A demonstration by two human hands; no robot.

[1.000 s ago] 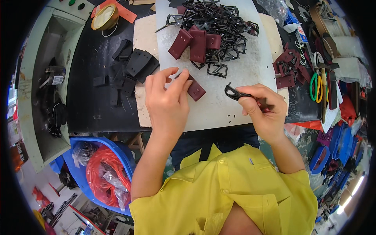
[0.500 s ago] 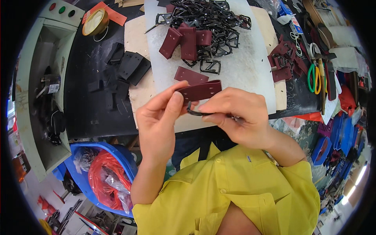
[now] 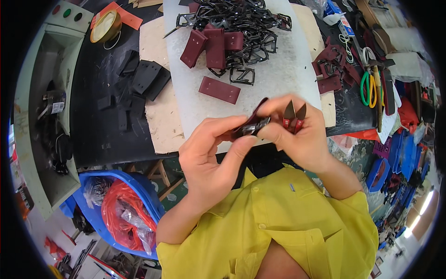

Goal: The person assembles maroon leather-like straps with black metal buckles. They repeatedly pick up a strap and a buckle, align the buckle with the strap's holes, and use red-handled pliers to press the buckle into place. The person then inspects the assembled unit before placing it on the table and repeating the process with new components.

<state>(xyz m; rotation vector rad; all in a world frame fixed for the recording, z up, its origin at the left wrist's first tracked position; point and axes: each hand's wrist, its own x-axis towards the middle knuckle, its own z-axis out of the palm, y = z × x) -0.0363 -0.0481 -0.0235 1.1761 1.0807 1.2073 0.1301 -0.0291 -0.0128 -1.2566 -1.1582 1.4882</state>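
My left hand (image 3: pixel 209 158) pinches a folded maroon leather strap piece (image 3: pixel 257 110) and a black metal buckle (image 3: pixel 254 127) between thumb and fingers, over the near edge of the table. From the other side my right hand (image 3: pixel 304 135) closes on the same strap and buckle with its fingertips. Tucked in that right hand are thread snips (image 3: pixel 293 118), their two pointed blades upward and apart, red near the grip. Fingers hide how the buckle sits on the strap. Just beyond lies a single flat maroon strap piece (image 3: pixel 219 89) with punched holes.
A heap of black buckles (image 3: pixel 241 28) covers the far middle, with folded maroon straps (image 3: pixel 215 46) against it. Black leather pieces (image 3: pixel 151 80) lie left; maroon straps with buckles (image 3: pixel 332 67) and scissors (image 3: pixel 367 90) lie right. A blue tub (image 3: pixel 151 193) stands below left.
Both hands have drawn nearer my body, and the strap has turned from lengthwise view to nearly edge-on. Buckle and strap now meet between my fingers. The snips' blades have come into view.
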